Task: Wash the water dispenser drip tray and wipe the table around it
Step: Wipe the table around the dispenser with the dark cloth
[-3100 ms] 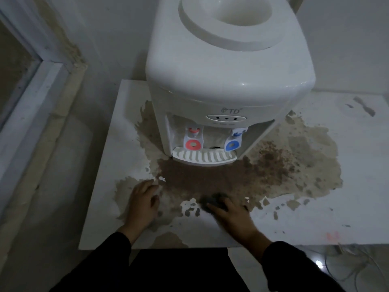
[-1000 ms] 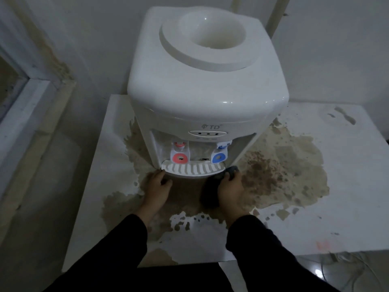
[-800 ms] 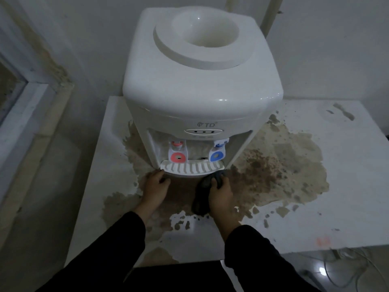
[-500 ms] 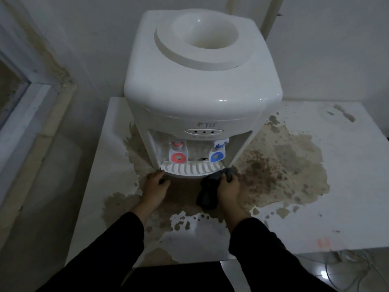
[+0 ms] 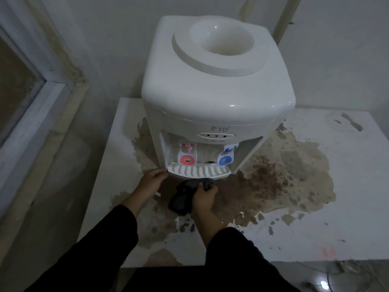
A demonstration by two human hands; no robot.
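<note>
Cloth (image 5: 185,199), dark and bunched, lies on the table (image 5: 336,239) just below centre of frame, w/ the right hand (image 5: 203,200) pressed over its right side, fingers curled down onto it. Looks like a loose clasp on the cloth, not a tight fist. Prob. placed there because the brown stain (image 5: 273,178) is darkest right in front of the dispenser (image 5: 216,98), and the cloth's top edge reaches under the front lip of the drip tray (image 5: 199,172).

Drip tray is still seated in its slot at the foot of the dispenser, centre of frame, below the red tap (image 5: 187,159) and blue tap (image 5: 225,160). Left hand (image 5: 151,182) sits at the tray's left corner, fingertips touching the end of it. Whether it has pinched the tray edge or only rests against it, can't tell; fingers are bent, not spread flat. My guess: it steadies the tray or dispenser while the other hand rubs, or gets ready to slide the tray out.

Stain spreads wide to the right of frame and around the dispenser's left side; white patches show toward the bottom edge. So wiping seems early on, and tray washing not yet done, as I judge it.
</note>
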